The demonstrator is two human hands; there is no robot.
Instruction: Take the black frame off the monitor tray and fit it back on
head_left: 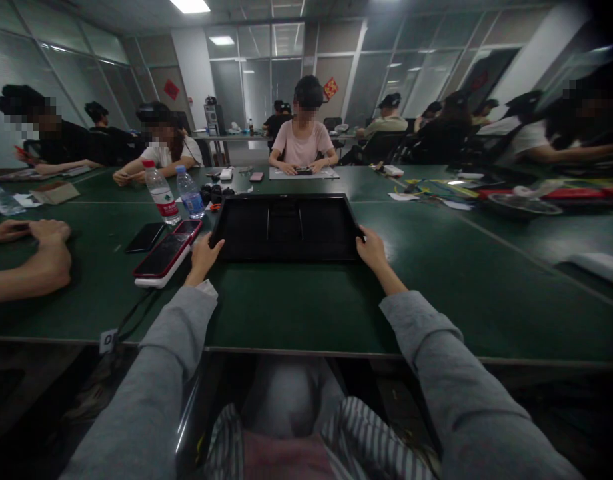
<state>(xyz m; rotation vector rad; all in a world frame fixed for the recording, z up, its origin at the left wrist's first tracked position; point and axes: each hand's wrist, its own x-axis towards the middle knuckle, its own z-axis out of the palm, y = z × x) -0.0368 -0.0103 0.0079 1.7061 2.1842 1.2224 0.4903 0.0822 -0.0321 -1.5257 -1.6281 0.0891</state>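
Observation:
A wide black rectangular panel with a raised rim (pixel 246 230), like a monitor or tray, is at the middle of the green table (pixel 296 303). My left hand (pixel 204 257) grips its left edge, thumb over the rim. At the right edge my right hand (pixel 374 250) holds the rim the same way. Two thin upright lines and a darker block show on the panel's inner face. Just left of my left hand lies a red-edged phone (pixel 167 251) on a white device (pixel 159 280) with a cable.
A black phone (pixel 145 237), a red-capped bottle (pixel 161 193) and a blue-capped bottle (pixel 189 193) stand or lie at left, near another person's arms (pixel 36 267). Across the table sits a person in pink (pixel 302 143). Cables (pixel 431 190) and a dark bowl (pixel 524 205) are at right.

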